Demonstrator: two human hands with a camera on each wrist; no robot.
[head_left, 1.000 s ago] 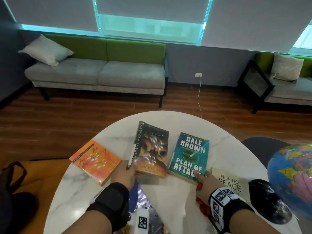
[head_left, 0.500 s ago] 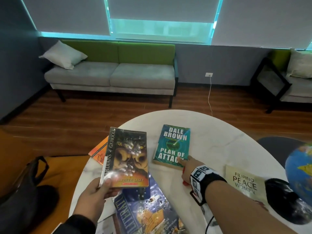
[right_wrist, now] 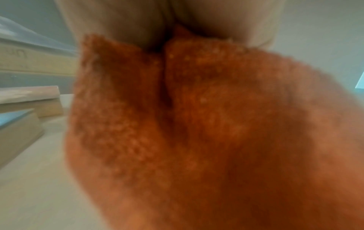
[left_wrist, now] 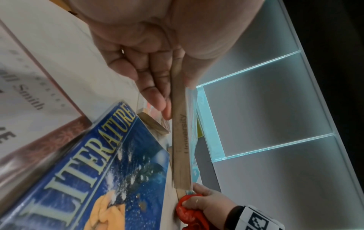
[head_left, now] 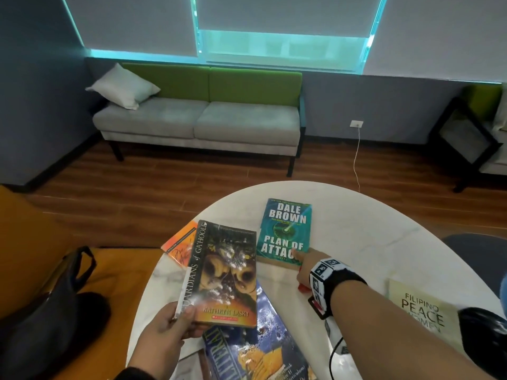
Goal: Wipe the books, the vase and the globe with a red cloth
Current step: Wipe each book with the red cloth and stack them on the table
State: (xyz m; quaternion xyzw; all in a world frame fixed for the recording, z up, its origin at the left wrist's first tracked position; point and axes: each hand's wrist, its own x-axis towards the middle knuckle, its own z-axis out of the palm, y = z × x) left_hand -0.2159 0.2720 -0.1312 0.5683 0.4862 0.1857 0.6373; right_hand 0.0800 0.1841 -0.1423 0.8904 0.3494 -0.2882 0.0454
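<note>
My left hand [head_left: 175, 322] pinches the near corner of the dark Guardians of Ga'Hoole paperback [head_left: 223, 272] and holds it lifted over the table. In the left wrist view the same paperback [left_wrist: 181, 140] shows edge-on between thumb and fingers. My right hand [head_left: 304, 267] grips the bunched red cloth [head_left: 303, 287] on the table at the near edge of the teal Dale Brown book [head_left: 285, 231]. The red cloth [right_wrist: 197, 132] fills the right wrist view. A blue Literature book [head_left: 252, 352] lies under the lifted paperback. The globe [head_left: 503, 283] peeks in at the right edge. No vase is in sight.
An orange book [head_left: 181, 244] lies at the round marble table's [head_left: 356, 229] left edge and a cream Filipino Peace Women book [head_left: 422, 311] lies on the right, beside the globe's black base [head_left: 482, 322]. A black bag [head_left: 49, 311] sits on an orange seat to the left.
My left hand has lifted the Ga'Hoole paperback off the table and drawn it toward me. The right hand with the cloth has stayed by the Dale Brown book. My head has turned left.
</note>
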